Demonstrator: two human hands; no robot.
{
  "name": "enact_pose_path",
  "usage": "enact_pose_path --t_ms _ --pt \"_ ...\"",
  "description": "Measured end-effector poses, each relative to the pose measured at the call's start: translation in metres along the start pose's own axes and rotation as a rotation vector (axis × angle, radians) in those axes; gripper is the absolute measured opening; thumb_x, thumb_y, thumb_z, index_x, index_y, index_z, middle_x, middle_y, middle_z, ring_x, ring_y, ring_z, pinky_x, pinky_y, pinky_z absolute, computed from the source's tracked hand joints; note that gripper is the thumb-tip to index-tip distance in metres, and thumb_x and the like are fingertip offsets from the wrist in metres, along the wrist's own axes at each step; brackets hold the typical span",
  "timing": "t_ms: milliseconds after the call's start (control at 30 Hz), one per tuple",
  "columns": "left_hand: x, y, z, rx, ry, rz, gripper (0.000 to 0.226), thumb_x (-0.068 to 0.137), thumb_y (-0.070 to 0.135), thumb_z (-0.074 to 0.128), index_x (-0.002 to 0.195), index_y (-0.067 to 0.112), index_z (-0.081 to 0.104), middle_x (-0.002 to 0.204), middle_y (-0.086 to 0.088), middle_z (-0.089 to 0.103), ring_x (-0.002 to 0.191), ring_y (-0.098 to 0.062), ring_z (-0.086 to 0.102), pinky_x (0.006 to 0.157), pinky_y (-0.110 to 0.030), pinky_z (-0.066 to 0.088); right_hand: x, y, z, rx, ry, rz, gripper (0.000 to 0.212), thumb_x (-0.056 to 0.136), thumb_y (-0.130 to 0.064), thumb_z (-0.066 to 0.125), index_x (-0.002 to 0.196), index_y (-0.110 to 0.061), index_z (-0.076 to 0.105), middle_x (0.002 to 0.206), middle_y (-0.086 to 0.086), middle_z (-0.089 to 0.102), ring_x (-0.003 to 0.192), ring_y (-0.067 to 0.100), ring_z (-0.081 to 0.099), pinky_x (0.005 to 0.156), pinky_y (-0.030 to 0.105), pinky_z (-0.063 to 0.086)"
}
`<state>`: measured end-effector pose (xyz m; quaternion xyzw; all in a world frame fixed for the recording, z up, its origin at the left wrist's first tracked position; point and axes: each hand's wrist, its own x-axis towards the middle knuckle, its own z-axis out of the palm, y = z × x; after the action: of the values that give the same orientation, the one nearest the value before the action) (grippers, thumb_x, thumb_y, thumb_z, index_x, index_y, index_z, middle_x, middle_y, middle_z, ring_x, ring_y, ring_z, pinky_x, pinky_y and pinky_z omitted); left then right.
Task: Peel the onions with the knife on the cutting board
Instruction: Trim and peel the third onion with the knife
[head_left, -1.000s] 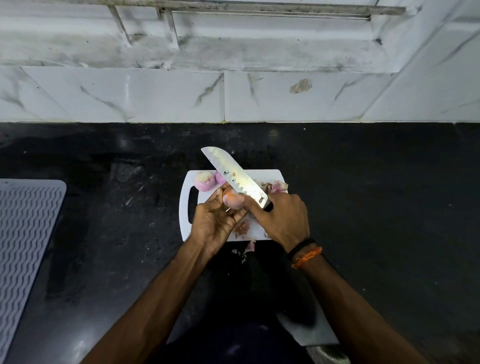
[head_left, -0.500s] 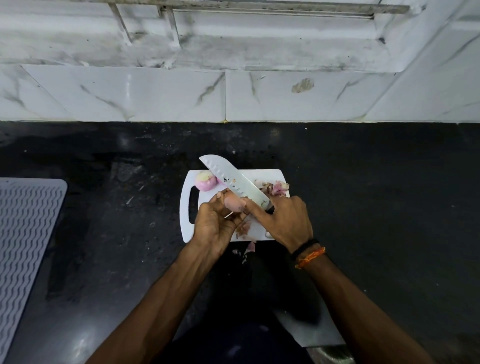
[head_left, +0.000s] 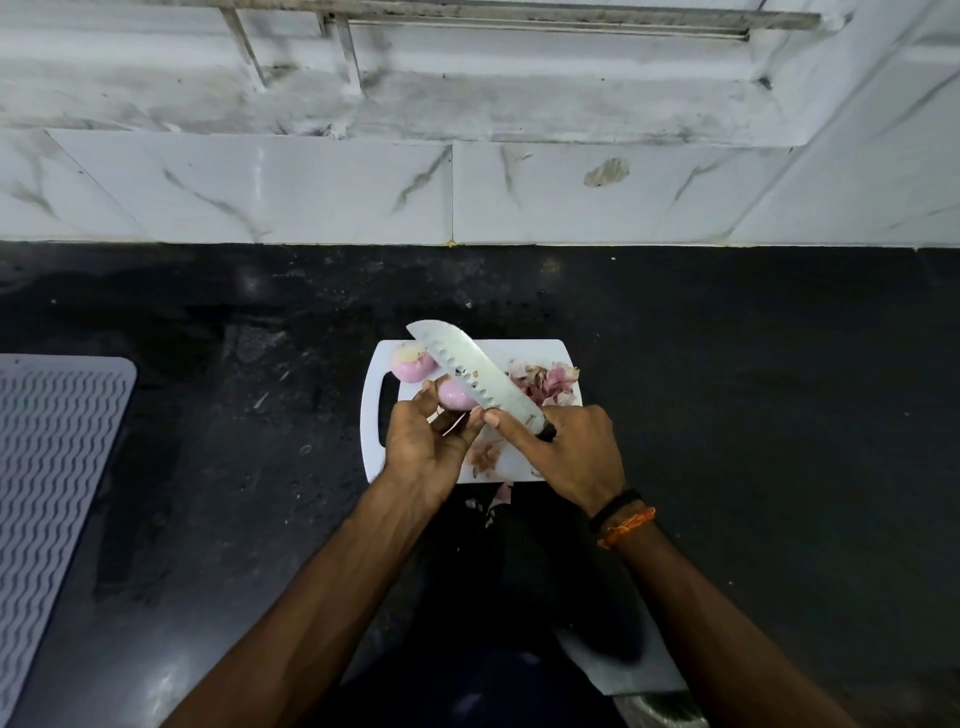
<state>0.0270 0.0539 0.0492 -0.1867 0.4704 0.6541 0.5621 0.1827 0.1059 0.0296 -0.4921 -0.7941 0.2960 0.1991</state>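
Here the left hand (head_left: 423, 447) grips an onion (head_left: 456, 395) against the knife (head_left: 470, 371) held by the right hand (head_left: 576, 457)

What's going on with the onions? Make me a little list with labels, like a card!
left hand: the left hand holds a pink onion above the board
right hand: the right hand grips the knife, blade against the held onion
other onion: a peeled onion lies at the far left corner of the cutting board
peels: onion skins piled on the board's right side
surface: black counter
beside: grey ridged mat at left
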Motion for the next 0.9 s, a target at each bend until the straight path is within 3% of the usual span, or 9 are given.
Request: enact_pose_path --t_ms 167,300,400,500,667,733,900 --pt "-0.003 0.001 -0.002 -0.051 -0.078 -0.058 0.031 0.094 0.013 0.064 0.118 -0.005 0.065 0.102 -0.028 0.07 0.089 -0.038 0.071 0.073 -0.037 0.061 0.005 -0.003 -0.006 0.173 0.055 0.085 0.054 0.084 -0.06 0.068 0.043 -0.034 0.044 0.041 -0.014 0.052 0.042 0.006 0.054 0.045 0.027 0.039" --pt "-0.006 0.002 -0.001 0.016 -0.133 -0.016 0.026 0.088 0.015 0.072 0.108 -0.001 0.07 0.108 -0.026 0.071 0.101 -0.035 0.071 0.087 -0.038 0.06 0.009 -0.003 -0.006 0.316 -0.002 0.213 0.059 0.084 -0.063 0.068 0.052 -0.014 0.063 0.048 -0.002 0.062 0.044 0.01 0.06 0.048 0.032 0.049" --pt "-0.006 0.001 -0.001 0.071 -0.185 0.011 0.026 0.083 0.003 0.07 0.107 -0.006 0.067 0.118 -0.026 0.067 0.107 -0.031 0.07 0.102 -0.039 0.052 0.011 -0.003 -0.007 0.357 0.013 0.276 0.069 0.082 -0.061 0.07 0.052 0.0 0.058 0.042 -0.005 0.055 0.039 0.006 0.051 0.046 0.023 0.044" --pt "-0.003 0.002 -0.002 0.058 -0.184 -0.019 0.019 0.085 -0.001 0.067 0.103 -0.008 0.067 0.116 -0.027 0.067 0.109 -0.035 0.069 0.105 -0.045 0.049 0.011 0.0 -0.003 0.442 0.025 0.343 0.08 0.078 -0.068 0.068 0.058 0.008 0.056 0.043 -0.002 0.05 0.041 0.01 0.045 0.047 0.029 0.042" --pt "-0.005 0.007 -0.005 0.041 -0.181 -0.06 0.034 0.077 0.01 0.072 0.106 -0.006 0.065 0.1 -0.024 0.07 0.102 -0.041 0.069 0.097 -0.052 0.053 0.011 0.003 -0.004 0.588 0.049 0.463 0.065 0.081 -0.063 0.07 0.04 -0.015 0.051 0.041 -0.002 0.045 0.04 0.011 0.043 0.052 0.029 0.041" --pt "-0.005 0.009 -0.007 0.055 -0.188 -0.078 0.038 0.078 0.014 0.072 0.11 -0.007 0.065 0.101 -0.023 0.07 0.102 -0.039 0.07 0.096 -0.053 0.054 0.012 0.006 -0.006 0.6 0.058 0.475 0.065 0.082 -0.061 0.07 0.039 -0.017 0.052 0.041 -0.001 0.045 0.041 0.012 0.043 0.055 0.031 0.043" --pt "-0.001 0.008 -0.014 0.107 -0.226 -0.073 0.019 0.089 0.014 0.064 0.091 -0.002 0.075 0.112 -0.027 0.069 0.103 -0.036 0.069 0.104 -0.05 0.049 0.014 0.012 -0.009 0.535 0.074 0.461 0.062 0.081 -0.062 0.071 0.042 -0.017 0.056 0.042 -0.004 0.05 0.042 0.011 0.046 0.053 0.03 0.041"
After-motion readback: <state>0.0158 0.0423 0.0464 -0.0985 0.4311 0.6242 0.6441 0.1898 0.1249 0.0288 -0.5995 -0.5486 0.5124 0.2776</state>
